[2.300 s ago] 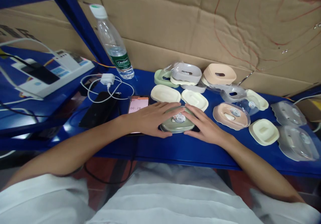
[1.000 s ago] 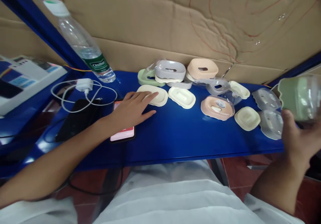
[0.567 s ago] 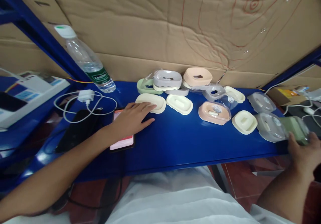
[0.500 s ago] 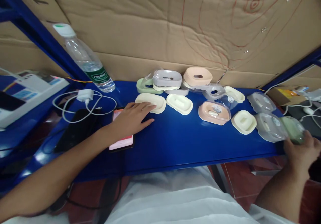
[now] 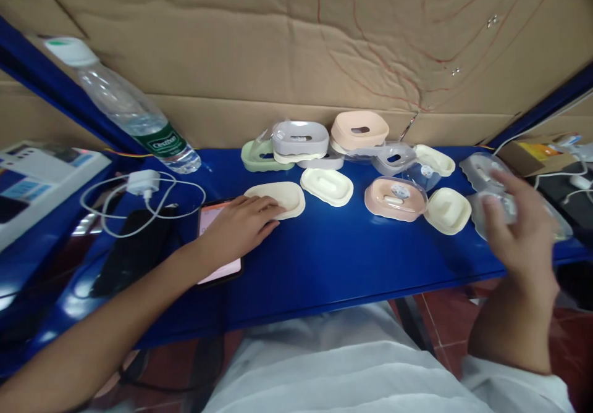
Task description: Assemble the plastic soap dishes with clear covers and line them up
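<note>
My left hand (image 5: 248,223) lies with its fingers stretched over the left part of a cream oval plastic dish (image 5: 293,200), its wrist above a phone (image 5: 221,271) with a lit screen. At the right, my right hand (image 5: 523,228) is raised and slightly blurred, thumb and fingers apart, holding nothing. Behind it are grey boxes with clear lids (image 5: 479,169), partly covered by the hand. Beside them sit a smaller cream dish (image 5: 448,211) and a pink box with a clear lid (image 5: 393,200). Another cream oval piece (image 5: 327,186) lies right of my left hand.
Along the cardboard wall (image 5: 222,55) stand stacked grey (image 5: 301,135), pink (image 5: 359,130) and green (image 5: 264,157) slotted pieces. At left are a water bottle (image 5: 139,116), a white charger with cable (image 5: 142,183) and a dark phone-like slab (image 5: 130,252). The blue table's front edge (image 5: 333,308) runs before me.
My right hand has left the green clear-lidded box at the far right and moved left and up, its fingers spreading. My left hand stays on the cream dish. The camera view has shifted slightly.
</note>
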The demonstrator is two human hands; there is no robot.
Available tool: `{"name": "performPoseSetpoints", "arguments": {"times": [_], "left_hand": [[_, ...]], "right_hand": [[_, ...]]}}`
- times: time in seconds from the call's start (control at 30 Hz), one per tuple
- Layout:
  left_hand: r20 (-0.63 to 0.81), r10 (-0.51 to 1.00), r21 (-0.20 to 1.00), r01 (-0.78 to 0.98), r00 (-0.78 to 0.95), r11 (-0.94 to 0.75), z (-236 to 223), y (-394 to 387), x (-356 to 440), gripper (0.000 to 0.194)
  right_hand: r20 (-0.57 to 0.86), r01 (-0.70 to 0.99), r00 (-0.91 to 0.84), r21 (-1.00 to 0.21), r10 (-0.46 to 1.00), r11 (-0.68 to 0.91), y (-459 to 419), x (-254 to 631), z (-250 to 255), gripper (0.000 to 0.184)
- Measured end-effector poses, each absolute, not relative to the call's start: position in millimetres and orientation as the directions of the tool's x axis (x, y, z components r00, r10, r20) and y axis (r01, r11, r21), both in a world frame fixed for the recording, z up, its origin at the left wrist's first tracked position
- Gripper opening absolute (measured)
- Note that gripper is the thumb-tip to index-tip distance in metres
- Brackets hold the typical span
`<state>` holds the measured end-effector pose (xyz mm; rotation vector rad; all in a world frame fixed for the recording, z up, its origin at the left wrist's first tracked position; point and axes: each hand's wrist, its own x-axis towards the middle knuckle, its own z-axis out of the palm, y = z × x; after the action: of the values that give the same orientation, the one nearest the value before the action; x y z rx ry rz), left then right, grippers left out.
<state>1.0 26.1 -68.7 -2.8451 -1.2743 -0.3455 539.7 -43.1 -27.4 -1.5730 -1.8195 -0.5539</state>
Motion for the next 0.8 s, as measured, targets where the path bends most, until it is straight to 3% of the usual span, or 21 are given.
{"name": "performPoseSetpoints", "arguments": {"times": [0.07,0.13,0.23,0.3,0.57,0.8], "left_hand": [[0.202,0.737,0.055,0.744,0.644,-0.665,-67,26,1,0.035],[0.207,0.734,0.011,0.749,0.647,-0.663,-64,26,0,0.032],[0.249,0.718,-0.029,0.746,0.65,-0.666,-59,24,-1,0.028],[0.293,0.699,-0.033,0.738,0.652,-0.674,-55,22,-1,0.028],[0.374,0.69,-0.024,0.75,0.62,-0.661,-56,21,2,0.03],[0.388,0.706,-0.049,0.778,0.593,-0.627,-63,30,-2,0.027]], "right_hand": [[0.557,0.869,-0.378,-0.062,0.739,0.492,-25,465,-12,0.047],[0.438,0.751,-0.596,0.007,0.673,0.66,-5,405,-14,0.046],[0.331,0.69,-0.71,0.151,0.622,0.708,20,352,-42,0.053],[0.315,0.684,-0.721,0.175,0.618,0.709,29,339,-63,0.052],[0.331,0.584,-0.737,-0.126,0.589,0.802,21,349,-77,0.032],[0.3,0.527,-0.766,-0.211,0.568,0.823,21,350,-72,0.032]]}}
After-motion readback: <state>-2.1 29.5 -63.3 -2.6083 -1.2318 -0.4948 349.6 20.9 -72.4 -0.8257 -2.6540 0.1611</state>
